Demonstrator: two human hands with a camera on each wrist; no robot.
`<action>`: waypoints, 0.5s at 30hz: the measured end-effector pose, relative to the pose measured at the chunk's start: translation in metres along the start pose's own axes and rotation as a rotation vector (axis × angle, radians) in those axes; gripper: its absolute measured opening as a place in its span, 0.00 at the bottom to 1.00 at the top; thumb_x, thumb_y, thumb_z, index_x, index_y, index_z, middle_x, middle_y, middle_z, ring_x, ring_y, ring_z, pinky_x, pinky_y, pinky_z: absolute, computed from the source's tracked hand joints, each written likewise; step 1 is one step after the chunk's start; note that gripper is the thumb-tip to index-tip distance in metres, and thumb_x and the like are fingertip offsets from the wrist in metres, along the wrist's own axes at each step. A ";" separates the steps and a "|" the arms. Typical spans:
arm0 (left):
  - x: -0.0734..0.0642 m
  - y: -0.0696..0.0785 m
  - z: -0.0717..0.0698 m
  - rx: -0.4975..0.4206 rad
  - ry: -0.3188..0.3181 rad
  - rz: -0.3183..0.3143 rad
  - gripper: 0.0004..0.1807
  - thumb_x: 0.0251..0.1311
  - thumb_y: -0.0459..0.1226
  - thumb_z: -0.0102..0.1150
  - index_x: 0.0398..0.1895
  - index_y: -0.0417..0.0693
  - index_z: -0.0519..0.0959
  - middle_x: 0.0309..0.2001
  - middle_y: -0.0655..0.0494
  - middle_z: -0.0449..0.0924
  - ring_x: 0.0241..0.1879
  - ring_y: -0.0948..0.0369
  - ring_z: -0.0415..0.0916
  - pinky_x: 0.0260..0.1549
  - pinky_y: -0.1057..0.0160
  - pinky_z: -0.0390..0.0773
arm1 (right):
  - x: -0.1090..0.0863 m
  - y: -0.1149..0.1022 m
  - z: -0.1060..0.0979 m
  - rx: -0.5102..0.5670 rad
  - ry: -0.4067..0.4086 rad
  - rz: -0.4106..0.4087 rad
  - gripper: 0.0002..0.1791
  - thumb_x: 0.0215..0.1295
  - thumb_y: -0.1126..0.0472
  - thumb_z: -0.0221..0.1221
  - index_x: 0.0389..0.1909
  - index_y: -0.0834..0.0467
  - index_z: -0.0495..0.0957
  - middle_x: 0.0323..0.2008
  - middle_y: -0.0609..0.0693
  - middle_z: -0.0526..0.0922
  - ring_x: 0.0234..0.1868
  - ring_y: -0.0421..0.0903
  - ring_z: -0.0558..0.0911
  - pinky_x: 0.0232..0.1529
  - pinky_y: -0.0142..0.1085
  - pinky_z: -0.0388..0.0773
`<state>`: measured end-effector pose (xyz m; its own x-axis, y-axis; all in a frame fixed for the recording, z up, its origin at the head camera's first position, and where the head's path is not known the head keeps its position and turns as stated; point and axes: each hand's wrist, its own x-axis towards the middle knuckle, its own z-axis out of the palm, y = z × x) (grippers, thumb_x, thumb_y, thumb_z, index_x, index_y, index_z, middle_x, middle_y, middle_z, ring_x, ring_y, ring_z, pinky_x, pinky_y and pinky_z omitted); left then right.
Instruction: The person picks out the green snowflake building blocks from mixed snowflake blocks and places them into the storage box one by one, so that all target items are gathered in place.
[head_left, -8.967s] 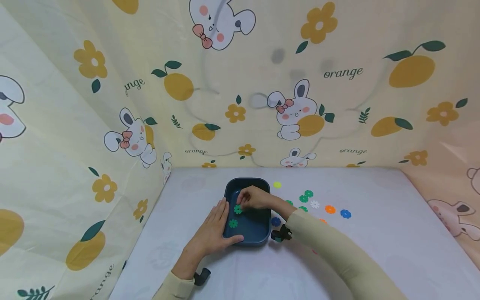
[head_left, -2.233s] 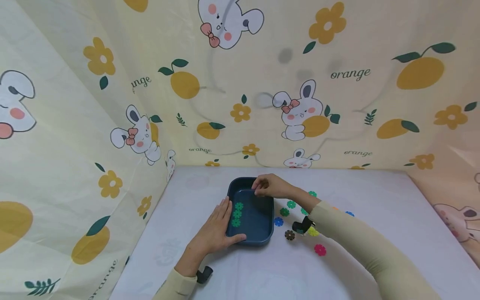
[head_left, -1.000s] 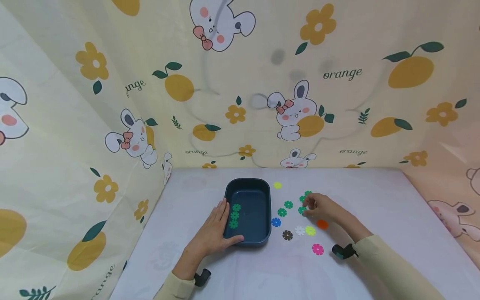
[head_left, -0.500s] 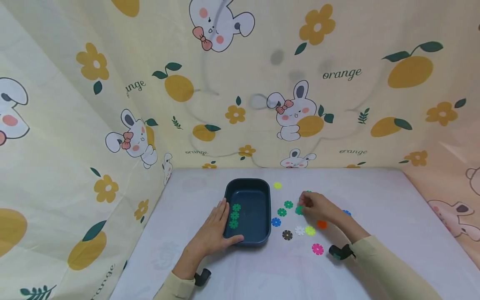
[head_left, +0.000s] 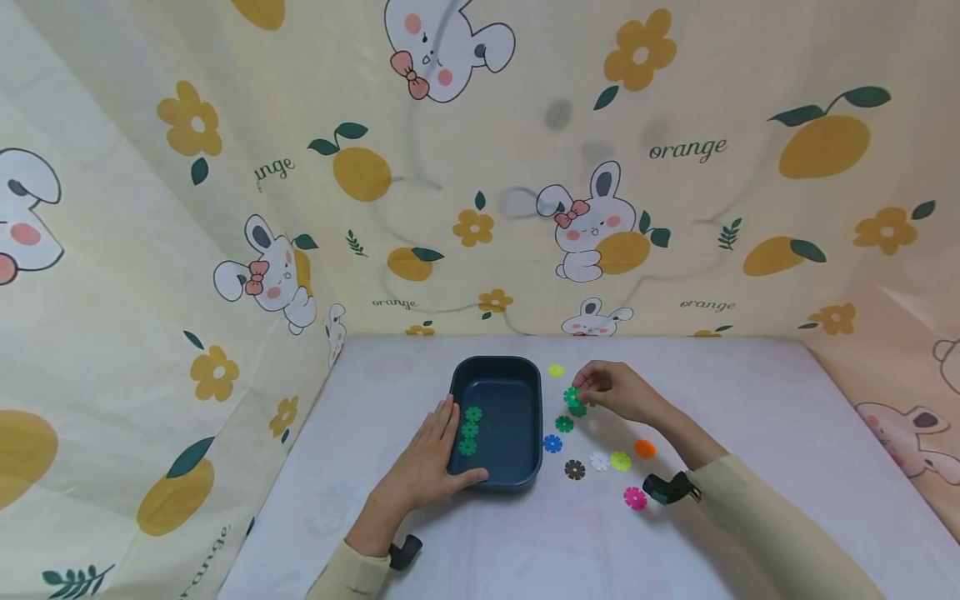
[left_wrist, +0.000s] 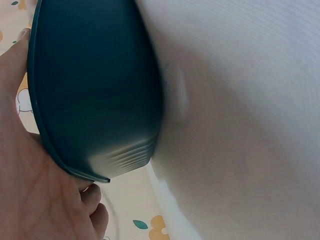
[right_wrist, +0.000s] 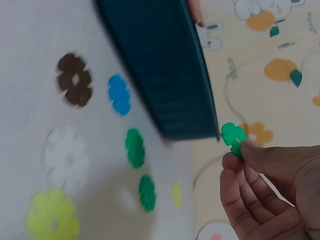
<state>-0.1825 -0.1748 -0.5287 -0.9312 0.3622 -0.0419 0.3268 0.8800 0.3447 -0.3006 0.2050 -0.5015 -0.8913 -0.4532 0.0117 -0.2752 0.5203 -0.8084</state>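
Note:
My right hand (head_left: 618, 392) pinches a green plastic snowflake disc (right_wrist: 233, 135) between thumb and forefinger, up off the table and right of the dark blue box (head_left: 517, 454). In the head view it overlaps another green disc (head_left: 578, 411) lying on the cloth. Three green discs (head_left: 469, 430) sit in a column inside the box, along its left side. My left hand (head_left: 423, 462) rests against the box, straight fingers along the left rim and thumb over the front rim. In the left wrist view the box's outer wall (left_wrist: 100, 75) fills much of the picture.
Right of the box lie a green disc (head_left: 564, 424), a blue disc (head_left: 552, 443), a brown disc (head_left: 575, 470), a white disc (head_left: 600, 461), a yellow disc (head_left: 621, 461), an orange disc (head_left: 645, 449) and a pink disc (head_left: 635, 498). Another yellow disc (head_left: 555, 371) lies farther back. A patterned curtain surrounds the table.
Since nine seconds ago, the green discs lying in the box have gone from two to three. Recently my right hand picked up another green disc and moved left; my left hand stayed put.

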 end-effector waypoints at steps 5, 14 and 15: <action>0.000 -0.001 0.000 0.001 -0.005 0.001 0.68 0.64 0.76 0.55 0.89 0.42 0.39 0.89 0.50 0.29 0.88 0.53 0.30 0.85 0.48 0.43 | 0.013 -0.015 0.007 0.056 -0.016 -0.052 0.10 0.72 0.66 0.70 0.50 0.62 0.85 0.41 0.54 0.87 0.41 0.49 0.86 0.45 0.30 0.87; 0.001 0.001 -0.001 -0.010 -0.001 -0.002 0.68 0.64 0.75 0.56 0.89 0.43 0.39 0.89 0.50 0.31 0.88 0.53 0.32 0.85 0.47 0.44 | 0.043 -0.035 0.027 0.128 -0.089 -0.111 0.09 0.73 0.68 0.68 0.51 0.64 0.85 0.41 0.57 0.87 0.41 0.52 0.88 0.50 0.47 0.90; 0.001 0.001 -0.002 -0.015 0.000 0.001 0.67 0.64 0.75 0.58 0.89 0.43 0.40 0.89 0.49 0.31 0.88 0.53 0.32 0.84 0.47 0.44 | 0.047 -0.036 0.030 0.126 -0.092 -0.109 0.09 0.73 0.68 0.68 0.51 0.63 0.85 0.41 0.56 0.87 0.41 0.51 0.87 0.49 0.44 0.90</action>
<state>-0.1830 -0.1741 -0.5269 -0.9309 0.3629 -0.0415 0.3250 0.8748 0.3592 -0.3221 0.1435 -0.4891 -0.8201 -0.5696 0.0542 -0.3163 0.3723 -0.8726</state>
